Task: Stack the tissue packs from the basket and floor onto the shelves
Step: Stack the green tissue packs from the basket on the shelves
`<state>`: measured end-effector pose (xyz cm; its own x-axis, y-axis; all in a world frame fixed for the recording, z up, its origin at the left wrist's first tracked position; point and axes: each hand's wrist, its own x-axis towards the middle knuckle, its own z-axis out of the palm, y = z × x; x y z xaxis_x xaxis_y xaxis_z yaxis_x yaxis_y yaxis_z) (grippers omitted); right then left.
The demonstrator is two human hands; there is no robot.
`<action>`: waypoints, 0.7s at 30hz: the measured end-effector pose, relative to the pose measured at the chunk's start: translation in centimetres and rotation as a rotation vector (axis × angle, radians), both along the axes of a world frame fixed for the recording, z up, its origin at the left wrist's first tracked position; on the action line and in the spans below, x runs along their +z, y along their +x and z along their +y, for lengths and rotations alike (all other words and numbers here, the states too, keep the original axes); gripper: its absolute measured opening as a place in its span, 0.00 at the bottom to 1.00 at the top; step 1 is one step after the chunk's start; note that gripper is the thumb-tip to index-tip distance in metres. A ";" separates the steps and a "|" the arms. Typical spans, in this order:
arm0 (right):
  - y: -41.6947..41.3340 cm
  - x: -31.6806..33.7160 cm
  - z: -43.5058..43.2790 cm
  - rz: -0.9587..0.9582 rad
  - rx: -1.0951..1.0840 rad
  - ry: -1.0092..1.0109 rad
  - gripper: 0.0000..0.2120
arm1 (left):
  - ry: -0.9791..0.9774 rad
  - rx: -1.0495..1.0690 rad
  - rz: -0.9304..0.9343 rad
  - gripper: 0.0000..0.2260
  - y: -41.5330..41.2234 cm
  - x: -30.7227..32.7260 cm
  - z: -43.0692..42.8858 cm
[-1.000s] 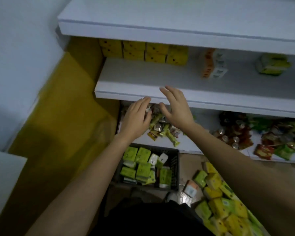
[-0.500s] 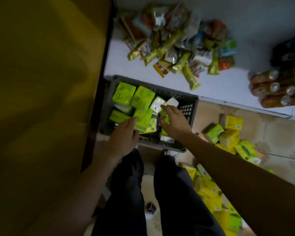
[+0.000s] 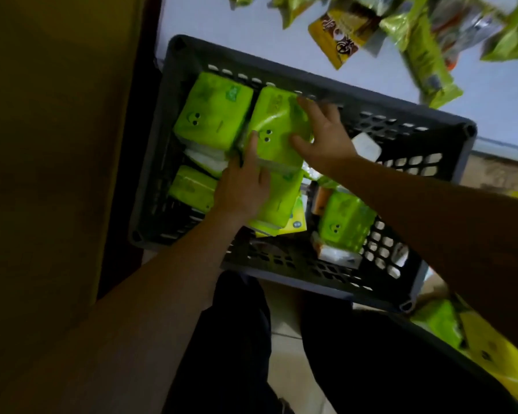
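Both hands bracket one green pack (image 3: 277,127) in the basket (image 3: 401,124): my left hand (image 3: 243,186) presses its near edge, my right hand (image 3: 323,135) spreads over its far side, neither fully closed yet, so it lifts level. Around it more packs (image 3: 211,115) lie loose, below the snack shelf (image 3: 251,22).

Basket (image 3: 449,135): on the floor, before the shelf (image 3: 222,22).
Tissue packs (image 3: 213,112): in the basket, left of the fingers (image 3: 304,107).
Snack packets (image 3: 425,58): on the shelf, beyond the fingers.

one grey basket (image 3: 449,162), about five green tissue packs (image 3: 213,115) inside it.
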<state>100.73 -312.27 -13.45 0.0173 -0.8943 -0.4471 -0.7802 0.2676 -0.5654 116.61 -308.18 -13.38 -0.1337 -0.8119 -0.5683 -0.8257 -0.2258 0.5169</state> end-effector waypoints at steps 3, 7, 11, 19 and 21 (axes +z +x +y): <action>0.2 -0.2 -0.3 -0.055 -0.042 0.005 0.32 | 0.009 0.121 0.117 0.30 -0.6 -0.7 -0.1; 0.7 -0.1 -0.2 -0.094 -0.078 0.025 0.33 | 0.012 0.284 0.188 0.29 -1.3 -1.2 0.3; 1.0 -0.4 -0.3 -0.156 -0.131 0.044 0.30 | 0.024 0.447 0.255 0.30 -1.2 -1.8 0.2; 0.4 4.2 4.5 -0.177 -0.224 0.163 0.24 | 0.104 0.719 0.506 0.30 -0.5 2.5 2.9; 0.5 7.7 7.0 -0.196 -0.307 0.218 0.24 | 0.205 0.833 0.526 0.24 -0.7 5.9 4.5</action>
<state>101.18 -305.32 -5.73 -0.1315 -0.7560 -0.6413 -0.5287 0.6007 -0.5997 115.94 -303.72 -7.52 0.1578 -0.6541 -0.7398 -0.0418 -0.7529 0.6568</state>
